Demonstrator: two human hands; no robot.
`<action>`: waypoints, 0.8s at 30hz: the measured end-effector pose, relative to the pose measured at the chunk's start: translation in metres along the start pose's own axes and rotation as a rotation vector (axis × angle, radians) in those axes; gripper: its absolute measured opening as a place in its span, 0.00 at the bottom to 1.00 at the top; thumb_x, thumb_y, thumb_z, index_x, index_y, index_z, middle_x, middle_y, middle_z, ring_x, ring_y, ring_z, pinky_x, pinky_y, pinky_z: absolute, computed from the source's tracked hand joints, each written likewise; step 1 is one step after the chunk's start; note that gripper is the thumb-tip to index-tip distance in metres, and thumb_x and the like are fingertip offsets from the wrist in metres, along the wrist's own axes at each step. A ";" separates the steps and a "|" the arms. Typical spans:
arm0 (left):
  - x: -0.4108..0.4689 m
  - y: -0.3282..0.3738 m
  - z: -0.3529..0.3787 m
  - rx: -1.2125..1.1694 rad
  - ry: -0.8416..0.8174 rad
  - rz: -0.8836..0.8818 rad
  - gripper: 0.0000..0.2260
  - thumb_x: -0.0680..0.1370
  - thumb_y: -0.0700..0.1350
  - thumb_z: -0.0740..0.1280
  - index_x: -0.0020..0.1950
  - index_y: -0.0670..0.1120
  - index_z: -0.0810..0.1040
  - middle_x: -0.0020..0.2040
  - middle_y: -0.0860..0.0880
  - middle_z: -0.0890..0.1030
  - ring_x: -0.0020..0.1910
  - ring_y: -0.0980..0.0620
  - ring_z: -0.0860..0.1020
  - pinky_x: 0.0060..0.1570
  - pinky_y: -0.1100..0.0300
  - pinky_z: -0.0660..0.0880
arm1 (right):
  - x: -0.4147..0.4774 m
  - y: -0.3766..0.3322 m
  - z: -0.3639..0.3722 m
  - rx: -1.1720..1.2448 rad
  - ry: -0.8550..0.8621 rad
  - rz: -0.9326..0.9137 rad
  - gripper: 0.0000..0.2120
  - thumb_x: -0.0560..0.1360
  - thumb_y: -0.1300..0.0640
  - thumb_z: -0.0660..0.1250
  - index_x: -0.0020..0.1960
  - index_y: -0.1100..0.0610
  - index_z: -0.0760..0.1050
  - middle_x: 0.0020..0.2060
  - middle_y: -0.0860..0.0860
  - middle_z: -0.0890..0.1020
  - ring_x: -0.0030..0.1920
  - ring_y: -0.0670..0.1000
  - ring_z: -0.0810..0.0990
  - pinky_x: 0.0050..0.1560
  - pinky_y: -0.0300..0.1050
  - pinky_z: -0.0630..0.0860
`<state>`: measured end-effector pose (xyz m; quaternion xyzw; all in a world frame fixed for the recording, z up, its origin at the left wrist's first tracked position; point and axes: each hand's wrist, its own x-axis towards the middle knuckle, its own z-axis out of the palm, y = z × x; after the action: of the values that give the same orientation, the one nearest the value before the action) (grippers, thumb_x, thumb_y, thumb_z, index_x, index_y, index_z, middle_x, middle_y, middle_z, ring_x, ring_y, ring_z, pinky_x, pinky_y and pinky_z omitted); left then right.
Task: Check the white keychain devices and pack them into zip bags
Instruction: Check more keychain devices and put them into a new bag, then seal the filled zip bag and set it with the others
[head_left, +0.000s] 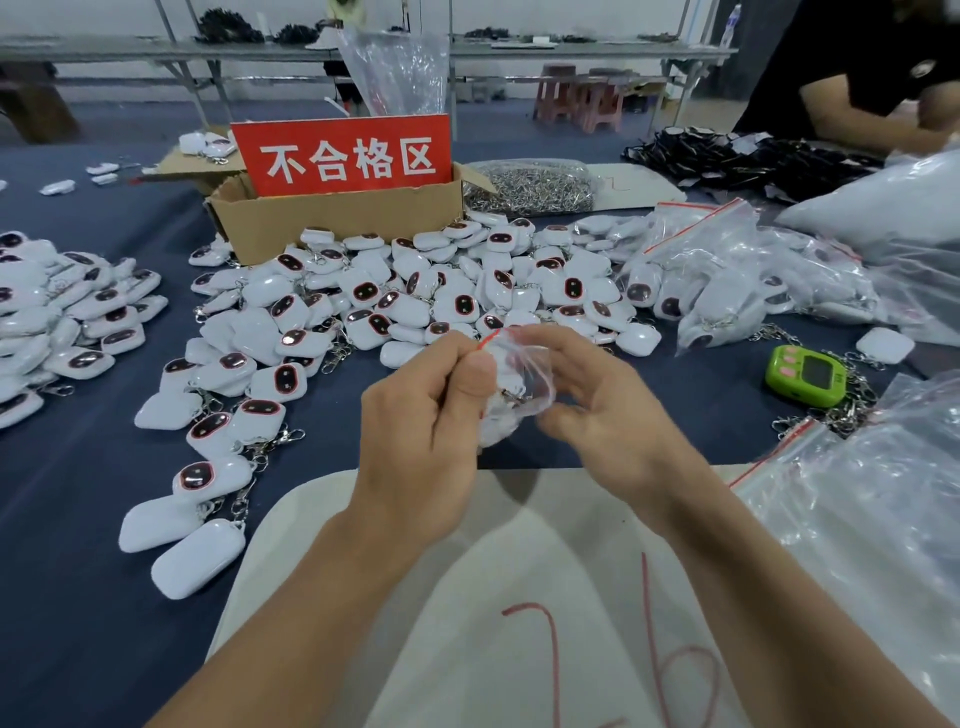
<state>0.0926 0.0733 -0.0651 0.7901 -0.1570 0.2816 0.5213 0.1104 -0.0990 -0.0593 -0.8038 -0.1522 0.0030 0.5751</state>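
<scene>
We see glossy plastic devices (415, 296), clear crinkly plastic zip bag (525, 382), matt tablecloth (78, 519), cardboard box (337, 223) at 12 o'clock.

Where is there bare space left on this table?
Bare blue cloth lies between the left heap and central heap, and between right hand and green timer. The white sheet is free too. Crowded by the cardboard box and bags.

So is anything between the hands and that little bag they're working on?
Nothing visible. The left hand pinches the zip bag at its red-striped top, the right hand holds its other side, and a white device already sits inside.
</scene>
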 end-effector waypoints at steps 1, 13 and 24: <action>0.003 0.001 -0.003 -0.041 0.005 -0.003 0.17 0.85 0.52 0.59 0.37 0.49 0.70 0.32 0.47 0.70 0.31 0.51 0.66 0.30 0.63 0.63 | 0.000 -0.002 0.002 0.048 0.026 -0.003 0.21 0.71 0.66 0.68 0.60 0.48 0.79 0.53 0.45 0.86 0.55 0.50 0.83 0.62 0.57 0.77; 0.019 0.024 -0.012 -0.161 0.004 0.064 0.16 0.87 0.51 0.58 0.38 0.56 0.69 0.32 0.59 0.70 0.32 0.61 0.67 0.32 0.69 0.63 | -0.010 -0.014 -0.021 0.447 -0.178 -0.108 0.32 0.68 0.74 0.68 0.67 0.50 0.79 0.55 0.69 0.80 0.53 0.57 0.80 0.58 0.53 0.77; 0.018 0.022 -0.014 -0.190 -0.060 -0.076 0.08 0.74 0.55 0.72 0.52 0.59 0.83 0.39 0.57 0.80 0.38 0.59 0.78 0.40 0.68 0.73 | -0.012 -0.015 -0.003 0.154 0.496 -0.097 0.14 0.60 0.57 0.82 0.34 0.60 0.77 0.25 0.47 0.76 0.29 0.45 0.70 0.32 0.41 0.68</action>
<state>0.0911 0.0777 -0.0342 0.7505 -0.1683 0.2217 0.5994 0.0957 -0.1004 -0.0462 -0.7255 -0.0443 -0.2099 0.6539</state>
